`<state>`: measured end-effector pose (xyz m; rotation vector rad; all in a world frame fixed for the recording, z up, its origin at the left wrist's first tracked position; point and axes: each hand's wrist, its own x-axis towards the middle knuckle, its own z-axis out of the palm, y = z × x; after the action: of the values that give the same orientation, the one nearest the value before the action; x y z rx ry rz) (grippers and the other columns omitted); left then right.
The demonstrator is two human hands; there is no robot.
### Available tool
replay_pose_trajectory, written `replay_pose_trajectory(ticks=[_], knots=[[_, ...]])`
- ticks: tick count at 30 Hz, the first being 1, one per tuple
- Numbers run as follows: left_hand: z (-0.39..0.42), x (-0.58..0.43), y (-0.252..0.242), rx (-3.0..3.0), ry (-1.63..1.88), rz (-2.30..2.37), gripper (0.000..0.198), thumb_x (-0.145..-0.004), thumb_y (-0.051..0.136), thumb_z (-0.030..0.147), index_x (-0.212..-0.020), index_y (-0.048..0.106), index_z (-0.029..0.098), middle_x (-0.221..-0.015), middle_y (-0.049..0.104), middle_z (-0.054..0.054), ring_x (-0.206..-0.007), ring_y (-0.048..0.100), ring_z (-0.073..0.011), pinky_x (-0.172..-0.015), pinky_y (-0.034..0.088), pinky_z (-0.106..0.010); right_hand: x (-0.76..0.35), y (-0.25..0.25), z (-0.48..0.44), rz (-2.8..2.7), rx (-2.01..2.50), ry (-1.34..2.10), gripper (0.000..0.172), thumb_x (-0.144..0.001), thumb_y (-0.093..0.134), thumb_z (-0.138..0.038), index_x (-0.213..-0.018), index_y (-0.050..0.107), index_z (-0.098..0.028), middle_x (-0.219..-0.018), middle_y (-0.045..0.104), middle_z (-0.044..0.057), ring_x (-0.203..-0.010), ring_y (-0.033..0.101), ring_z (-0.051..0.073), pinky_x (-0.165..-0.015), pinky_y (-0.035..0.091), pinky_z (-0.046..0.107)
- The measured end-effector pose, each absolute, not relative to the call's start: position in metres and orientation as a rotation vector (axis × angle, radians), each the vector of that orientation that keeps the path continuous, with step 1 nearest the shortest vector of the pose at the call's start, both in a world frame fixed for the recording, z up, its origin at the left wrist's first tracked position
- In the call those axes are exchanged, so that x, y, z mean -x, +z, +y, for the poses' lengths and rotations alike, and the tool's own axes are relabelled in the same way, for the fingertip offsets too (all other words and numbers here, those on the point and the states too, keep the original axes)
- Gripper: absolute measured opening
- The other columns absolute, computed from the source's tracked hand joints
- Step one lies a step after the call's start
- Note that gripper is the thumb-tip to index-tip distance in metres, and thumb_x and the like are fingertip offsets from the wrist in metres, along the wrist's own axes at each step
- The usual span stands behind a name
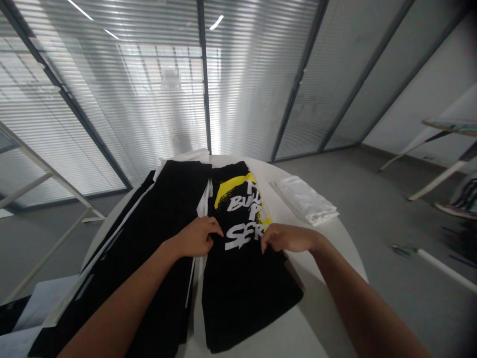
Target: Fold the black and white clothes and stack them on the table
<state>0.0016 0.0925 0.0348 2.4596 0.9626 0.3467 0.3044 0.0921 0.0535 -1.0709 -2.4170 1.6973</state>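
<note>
Hands (201, 236) at opposite edges of garment (246, 288)

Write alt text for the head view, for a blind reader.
A person's bare left hand and right hand are at opposite sides of a black garment with white-and-yellow print, on a white table. More black fabric lies to its left, folded white cloth to its right.

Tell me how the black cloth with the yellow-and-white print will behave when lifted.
The printed black cloth likely droops, being soft-looking fabric. Its lettering is cut off at the right edge, suggesting a fold that may fall open. It probably won't roll, since it lies flat.
</note>
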Motion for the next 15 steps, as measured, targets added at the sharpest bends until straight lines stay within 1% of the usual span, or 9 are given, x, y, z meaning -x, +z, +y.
replay_pose_trajectory(ticks=[3,4,5,6,7,10,11,13,15], knots=[[0.095,-0.001,0.038,-2.206,0.278,0.928,0.037,-0.074,0.044,0.005,-0.094,0.072,0.019,-0.089,0.068,-0.002,-0.08,0.062,-0.0141,-0.074,0.047,-0.024,-0.311,0.061,0.089,-2.338,0.995,2.123,0.04,-0.065,0.05,-0.024,-0.096,0.074,-0.013,-0.081,0.071,0.006,-0.07,0.064,0.018,-0.06,0.047,0.025],[0.096,-0.002,0.038,-2.161,0.286,0.985,0.034,-0.078,0.043,0.008,-0.094,0.071,0.019,-0.085,0.068,-0.001,-0.075,0.062,-0.0137,-0.07,0.047,-0.024,-0.313,0.063,0.089,-2.279,0.98,2.181,0.043,-0.068,0.05,-0.028,-0.101,0.072,-0.013,-0.085,0.072,0.008,-0.072,0.066,0.02,-0.06,0.048,0.027],[0.096,-0.003,0.038,-2.156,0.325,1.082,0.031,-0.081,0.043,0.013,-0.097,0.069,0.019,-0.084,0.068,-0.002,-0.074,0.062,-0.014,-0.069,0.046,-0.025,-0.314,0.064,0.09,-2.224,1.013,2.14,0.045,-0.071,0.048,-0.032,-0.105,0.07,-0.012,-0.087,0.072,0.009,-0.072,0.067,0.021,-0.062,0.049,0.029],[0.096,-0.005,0.037,-2.187,0.382,1.209,0.03,-0.085,0.043,0.018,-0.102,0.068,0.019,-0.086,0.067,-0.002,-0.075,0.062,-0.0149,-0.071,0.046,-0.026,-0.314,0.064,0.091,-2.184,1.109,1.988,0.047,-0.075,0.045,-0.036,-0.109,0.068,-0.012,-0.089,0.072,0.011,-0.074,0.067,0.022,-0.064,0.05,0.031],[0.096,-0.007,0.036,-2.242,0.433,1.349,0.031,-0.088,0.043,0.023,-0.11,0.065,0.02,-0.09,0.067,-0.004,-0.079,0.062,-0.0164,-0.074,0.046,-0.028,-0.314,0.062,0.094,-2.158,1.271,1.73,0.047,-0.079,0.042,-0.039,-0.112,0.065,-0.013,-0.091,0.071,0.011,-0.076,0.067,0.023,-0.067,0.05,0.032],[0.095,-0.013,0.029,-2.417,0.403,1.669,0.041,-0.092,0.043,0.036,-0.129,0.054,0.022,-0.103,0.062,-0.009,-0.095,0.06,-0.0231,-0.084,0.043,-0.036,-0.311,0.049,0.105,-2.063,1.848,0.711,0.041,-0.088,0.039,-0.04,-0.114,0.061,-0.016,-0.102,0.068,0.013,-0.09,0.065,0.025,-0.078,0.047,0.035],[0.094,-0.014,0.027,-2.454,0.346,1.723,0.044,-0.091,0.043,0.038,-0.132,0.051,0.023,-0.105,0.061,-0.01,-0.098,0.059,-0.025,-0.085,0.042,-0.037,-0.31,0.043,0.108,-2.057,1.967,0.492,0.038,-0.089,0.04,-0.04,-0.113,0.06,-0.018,-0.105,0.067,0.013,-0.095,0.064,0.026,-0.08,0.045,0.035],[0.093,-0.015,0.024,-2.504,0.252,1.761,0.047,-0.09,0.045,0.038,-0.135,0.048,0.024,-0.106,0.06,-0.011,-0.101,0.057,-0.0268,-0.086,0.041,-0.039,-0.308,0.031,0.113,-2.125,2.066,0.368,0.034,-0.088,0.045,-0.04,-0.113,0.057,-0.02,-0.104,0.068,0.012,-0.098,0.063,0.027,-0.081,0.043,0.035],[0.092,-0.015,0.022,-2.532,0.213,1.75,0.051,-0.09,0.047,0.036,-0.139,0.044,0.025,-0.106,0.059,-0.011,-0.101,0.057,-0.0271,-0.086,0.041,-0.04,-0.306,0.023,0.115,-2.205,2.014,0.458,0.034,-0.088,0.048,-0.038,-0.117,0.052,-0.021,-0.096,0.069,0.009,-0.094,0.064,0.026,-0.078,0.042,0.033]])
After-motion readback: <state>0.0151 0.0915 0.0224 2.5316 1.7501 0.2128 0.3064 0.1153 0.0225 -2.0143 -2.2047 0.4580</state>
